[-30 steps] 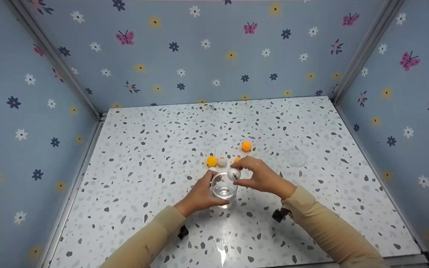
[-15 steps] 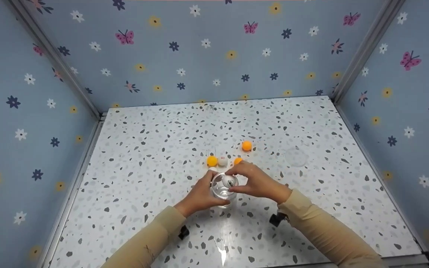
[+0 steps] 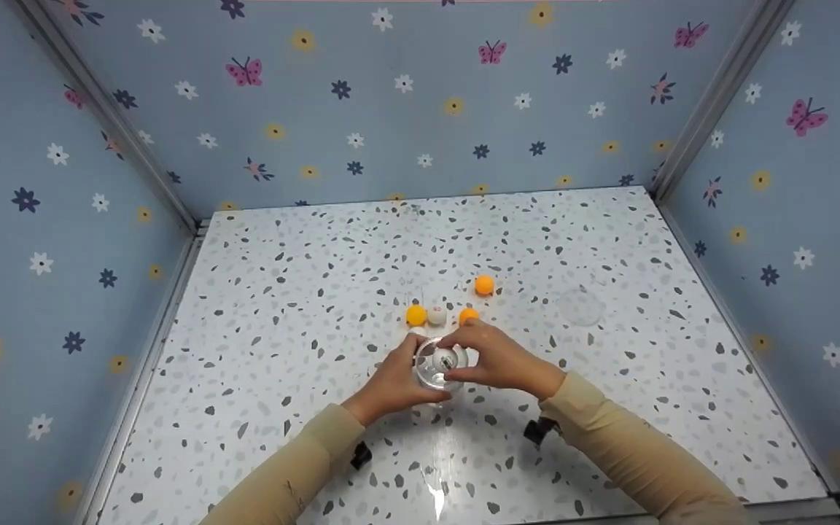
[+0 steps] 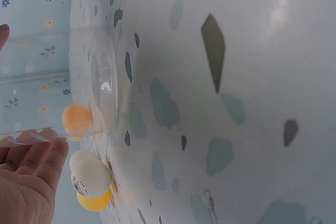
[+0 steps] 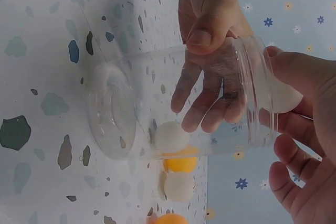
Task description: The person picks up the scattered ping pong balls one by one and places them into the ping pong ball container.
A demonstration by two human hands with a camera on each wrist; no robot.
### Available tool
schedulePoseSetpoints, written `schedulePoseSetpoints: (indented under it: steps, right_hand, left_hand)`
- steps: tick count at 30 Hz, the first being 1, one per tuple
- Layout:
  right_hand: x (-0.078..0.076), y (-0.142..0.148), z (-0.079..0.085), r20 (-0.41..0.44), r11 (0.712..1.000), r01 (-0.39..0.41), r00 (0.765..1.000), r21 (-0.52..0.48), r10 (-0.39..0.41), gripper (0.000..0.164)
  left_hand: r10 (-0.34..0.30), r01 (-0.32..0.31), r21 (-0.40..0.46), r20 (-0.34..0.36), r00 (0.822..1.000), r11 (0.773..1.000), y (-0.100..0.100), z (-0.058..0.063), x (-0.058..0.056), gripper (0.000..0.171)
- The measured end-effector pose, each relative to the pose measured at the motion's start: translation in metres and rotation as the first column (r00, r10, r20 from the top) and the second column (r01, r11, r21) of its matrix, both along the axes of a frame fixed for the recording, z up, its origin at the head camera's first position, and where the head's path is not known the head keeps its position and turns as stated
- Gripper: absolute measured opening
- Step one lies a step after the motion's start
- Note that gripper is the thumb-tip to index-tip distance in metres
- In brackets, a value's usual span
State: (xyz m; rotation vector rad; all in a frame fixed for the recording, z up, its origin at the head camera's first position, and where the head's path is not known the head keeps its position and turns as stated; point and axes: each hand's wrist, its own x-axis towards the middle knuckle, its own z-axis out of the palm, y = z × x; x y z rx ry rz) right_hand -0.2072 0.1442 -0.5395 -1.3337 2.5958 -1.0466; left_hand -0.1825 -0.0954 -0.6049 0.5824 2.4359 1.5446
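Observation:
A clear plastic jar (image 5: 113, 111) stands upright on the speckled table, its mouth facing up. Near the top, my left hand (image 3: 394, 383) grips its side between thumb and fingers, which show through the wall in the right wrist view. My right hand (image 3: 500, 357) pinches a white ping-pong ball (image 5: 283, 95) with printed marks, right at the jar's mouth and partly inside the rim. Apart from that ball, the jar holds nothing visible; the balls seen through its wall lie behind it.
Just beyond the jar lie an amber ball (image 3: 416, 315), a white ball (image 3: 437, 315) and an orange ball (image 3: 469, 316), with another orange ball (image 3: 484, 285) farther back. A second white ball (image 4: 90, 178) is mostly hidden from above. To the right rests a clear round lid (image 3: 580, 308).
My right hand has moved left and nearer, bringing the white ball from beside the rim to over and into the jar's mouth. The left hand and the jar have stayed put.

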Motion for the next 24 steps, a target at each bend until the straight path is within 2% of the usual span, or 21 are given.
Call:
schedulePoseSetpoints:
  steps: [6, 9, 16, 24]
  right_hand:
    - [-0.0016, -0.0041, 0.0059, 0.037, 0.996, 0.005, 0.999, 0.088, -0.008, 0.042]
    - [-0.0036, -0.0062, 0.0074, 0.058, 0.994, -0.018, 0.998, 0.109, 0.012, 0.043]
    - [-0.0084, -0.0084, 0.0056, 0.07, 0.987, -0.063, 0.996, 0.148, 0.053, 0.044]
    - [-0.0088, -0.0078, 0.0044, 0.084, 0.973, -0.077, 0.995, 0.22, 0.059, 0.043]
  left_hand:
    - [0.004, -0.004, -0.009, -0.001, 1.0, 1.0, 0.0007, 0.0008, 0.0002, 0.079]
    - [0.01, -0.01, -0.009, 0.009, 1.0, 1.0, 0.0014, 0.001, 0.0005, 0.079]
    - [0.015, -0.015, -0.006, 0.021, 1.0, 1.0, 0.0013, 0.0011, 0.0008, 0.079]
    - [0.004, -0.004, 0.008, 0.02, 1.0, 1.0, 0.0001, -0.0004, 0.0003, 0.079]
